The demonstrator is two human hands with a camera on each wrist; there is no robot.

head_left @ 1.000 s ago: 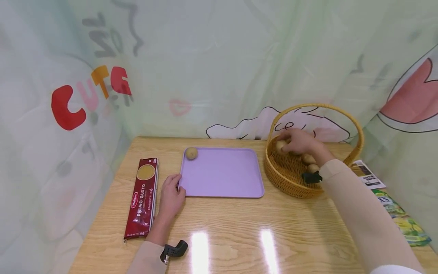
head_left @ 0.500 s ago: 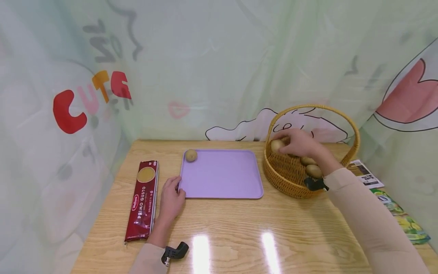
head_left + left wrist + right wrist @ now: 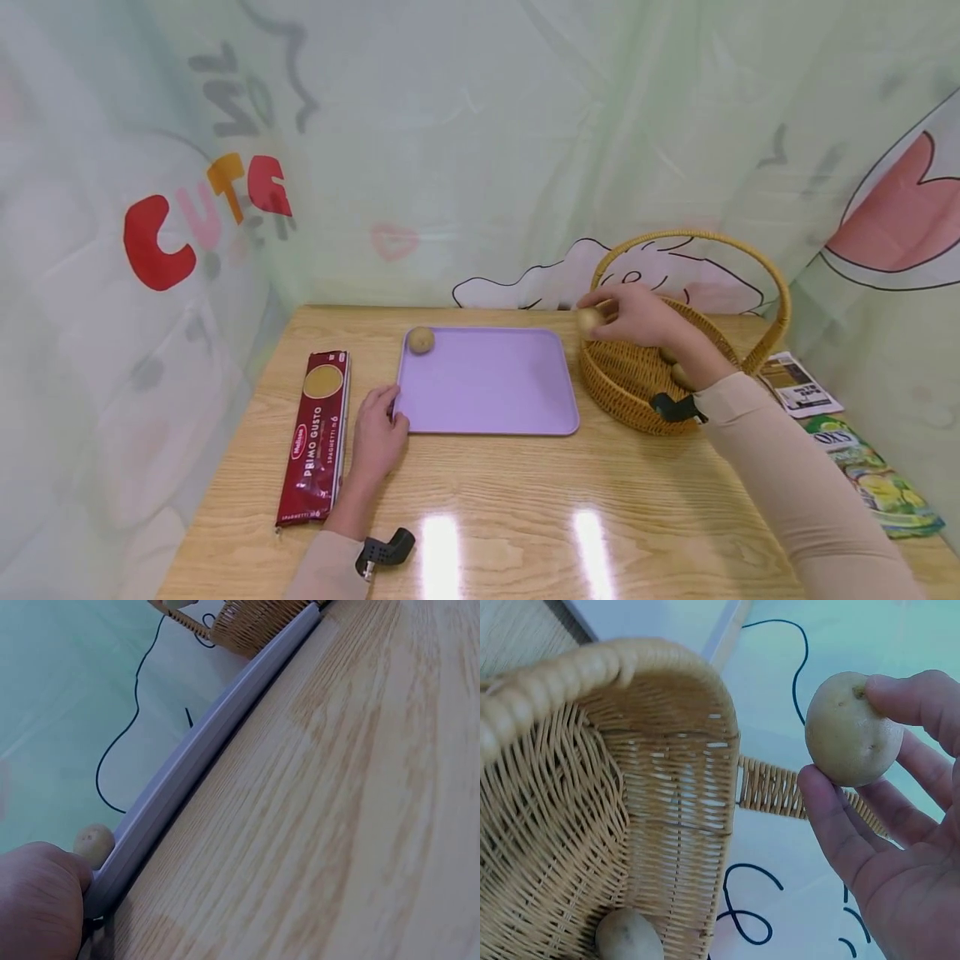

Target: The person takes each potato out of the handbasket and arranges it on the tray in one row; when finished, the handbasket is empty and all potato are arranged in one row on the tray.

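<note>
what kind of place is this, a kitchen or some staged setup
Probably a staged tabletop setup, not a real kitchen: a wooden table walled in by cartoon-printed plastic sheeting, with only a purple tray, a wicker basket and a spaghetti packet laid out.

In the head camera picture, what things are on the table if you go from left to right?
Spaghetti packet → left hand → purple tray → potato in the right hand → wicker basket → leaflet → green packet.
</note>
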